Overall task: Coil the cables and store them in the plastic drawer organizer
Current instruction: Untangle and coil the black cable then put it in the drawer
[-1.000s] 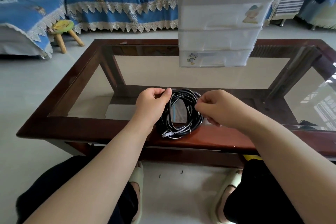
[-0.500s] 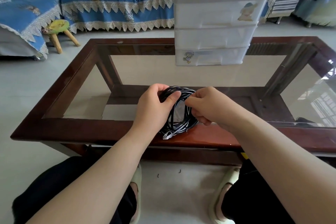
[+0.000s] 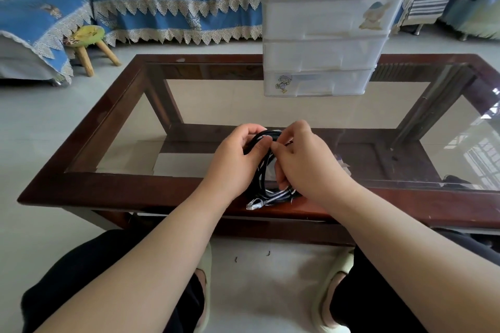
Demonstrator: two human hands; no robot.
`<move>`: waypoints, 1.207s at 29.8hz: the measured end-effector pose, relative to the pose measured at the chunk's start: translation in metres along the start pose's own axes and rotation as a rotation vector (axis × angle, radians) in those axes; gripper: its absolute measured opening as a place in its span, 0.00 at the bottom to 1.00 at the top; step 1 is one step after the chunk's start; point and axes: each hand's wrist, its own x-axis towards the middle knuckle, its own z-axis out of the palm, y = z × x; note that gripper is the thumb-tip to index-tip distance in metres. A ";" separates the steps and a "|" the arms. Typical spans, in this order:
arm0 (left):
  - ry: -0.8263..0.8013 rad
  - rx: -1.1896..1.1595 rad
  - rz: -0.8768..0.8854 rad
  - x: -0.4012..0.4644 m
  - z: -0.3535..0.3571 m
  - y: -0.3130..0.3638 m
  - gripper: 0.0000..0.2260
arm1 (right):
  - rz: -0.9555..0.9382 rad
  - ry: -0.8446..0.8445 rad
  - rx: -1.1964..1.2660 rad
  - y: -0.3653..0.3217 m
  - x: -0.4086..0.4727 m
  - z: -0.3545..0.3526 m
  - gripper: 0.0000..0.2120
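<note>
Coiled cable stands on edge at the near rim of the surface, plug end toward the person. Left hand and right hand clench it from either side. Drawer organizer sits straight beyond the coil, drawers closed.

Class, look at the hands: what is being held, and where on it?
Both hands, left hand and right hand, grip the coiled black cable on opposite sides of its loop.
</note>
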 end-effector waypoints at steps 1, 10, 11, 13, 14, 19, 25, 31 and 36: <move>-0.016 0.043 0.029 0.000 0.000 -0.001 0.04 | -0.010 0.006 0.003 0.001 0.001 -0.001 0.05; 0.015 0.281 0.161 0.005 -0.012 -0.002 0.11 | -0.216 -0.231 -0.090 0.006 0.003 -0.016 0.11; 0.017 0.285 0.156 0.006 -0.013 -0.003 0.11 | -0.266 -0.217 -0.134 0.006 0.003 -0.018 0.11; 0.009 0.301 0.146 0.006 -0.014 -0.005 0.12 | -0.340 -0.172 -0.182 0.007 0.003 -0.020 0.09; 0.005 0.311 0.142 0.007 -0.015 -0.005 0.13 | -0.386 -0.122 -0.220 0.009 0.003 -0.020 0.08; -0.061 0.306 0.167 0.005 -0.017 -0.005 0.13 | -0.636 0.128 -0.303 0.016 0.010 -0.018 0.05; -0.201 0.194 0.162 0.000 -0.018 0.001 0.09 | -0.567 0.084 -0.219 0.020 0.016 -0.023 0.13; -0.446 0.133 0.186 -0.003 -0.031 0.008 0.13 | -0.419 -0.266 -0.237 0.017 0.013 -0.033 0.27; -0.559 0.082 0.079 -0.005 -0.040 0.007 0.16 | -0.376 -0.331 -0.409 0.012 0.000 -0.027 0.30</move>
